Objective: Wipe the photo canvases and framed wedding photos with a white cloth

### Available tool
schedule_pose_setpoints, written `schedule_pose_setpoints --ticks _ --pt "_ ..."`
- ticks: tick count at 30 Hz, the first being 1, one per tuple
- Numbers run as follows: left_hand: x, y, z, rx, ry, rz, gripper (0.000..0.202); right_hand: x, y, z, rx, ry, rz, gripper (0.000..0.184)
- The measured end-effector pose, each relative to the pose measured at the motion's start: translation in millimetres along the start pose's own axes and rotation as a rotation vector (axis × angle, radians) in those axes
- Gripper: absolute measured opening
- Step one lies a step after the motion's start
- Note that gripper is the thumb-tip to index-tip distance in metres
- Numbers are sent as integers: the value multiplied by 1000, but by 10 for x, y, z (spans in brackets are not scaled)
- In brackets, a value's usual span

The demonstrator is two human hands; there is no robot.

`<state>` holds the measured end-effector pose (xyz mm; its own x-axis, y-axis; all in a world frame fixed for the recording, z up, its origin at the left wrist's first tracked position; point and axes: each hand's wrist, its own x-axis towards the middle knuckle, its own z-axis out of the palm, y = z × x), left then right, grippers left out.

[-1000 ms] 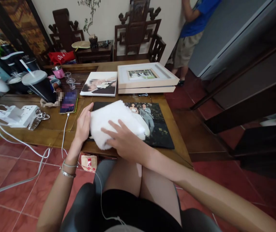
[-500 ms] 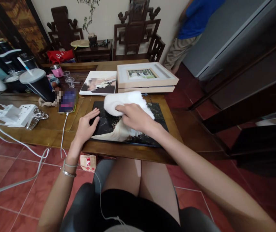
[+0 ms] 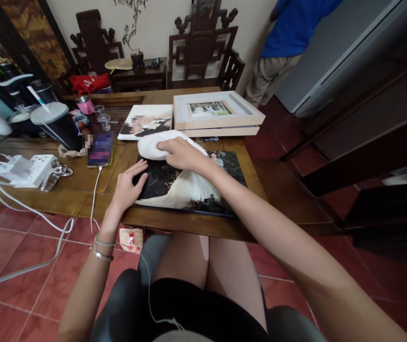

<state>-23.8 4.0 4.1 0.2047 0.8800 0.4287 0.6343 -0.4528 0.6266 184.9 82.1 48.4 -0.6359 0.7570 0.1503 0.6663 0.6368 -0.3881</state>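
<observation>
A dark photo panel (image 3: pixel 189 190), showing a figure in a long white dress, lies flat near the edge of the wooden table (image 3: pixel 256 194). My right hand (image 3: pixel 180 154) presses a folded white cloth (image 3: pixel 150 146) onto its far left part, fingers closed on the cloth. The cloth covers that corner of the panel. At the panel's left edge rests my left hand (image 3: pixel 128 185), fingers spread and thumb apart, holding nothing.
Behind the panel lie a white-bordered photo (image 3: pixel 142 121) and stacked pale frames (image 3: pixel 218 114). To the left are a phone (image 3: pixel 100 149) on a cable, a power strip (image 3: pixel 34 171) and a black tumbler (image 3: pixel 57 126). A person in blue (image 3: pixel 289 33) stands beyond the table.
My right hand has slid the white cloth left and slightly away from me across the panel, uncovering more of the picture. My left hand stays in place.
</observation>
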Motion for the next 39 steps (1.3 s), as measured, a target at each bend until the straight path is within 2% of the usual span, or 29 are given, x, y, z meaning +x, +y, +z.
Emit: schedule_pose_setpoints --ticks 5,9,11,13,17,20,23,28,32,36,39 --pt "-4 8 -2 -13 9 0 31 -602 457 -207 -133 88 106 18" --pt "1 -5 1 -19 20 4 31 -1007 579 -301 -250 117 178 21" --pt "3 -7 4 -19 26 7 30 -1187 477 -271 -276 113 189 24" --pt "6 -5 5 -23 29 7 30 -1380 269 -193 -273 121 162 29" --pt "11 1 5 -13 23 8 30 -1792 -258 -22 -239 151 33 43" --pt "15 -14 12 -2 18 16 30 -1972 -488 -4 -230 103 -66 42" --pt "15 -37 23 -5 20 23 30 -1930 -423 -68 -207 88 -53 40" --pt "10 -41 23 -5 15 14 30 -1520 128 -212 -216 135 55 35" --pt "7 -23 5 -11 11 14 31 -1206 496 -306 -287 115 117 26" --pt "9 -22 -1 -13 2 6 31 -1143 584 -264 -318 172 129 26" --pt "9 -27 3 -12 5 8 30 -1318 488 -142 -281 182 99 33"
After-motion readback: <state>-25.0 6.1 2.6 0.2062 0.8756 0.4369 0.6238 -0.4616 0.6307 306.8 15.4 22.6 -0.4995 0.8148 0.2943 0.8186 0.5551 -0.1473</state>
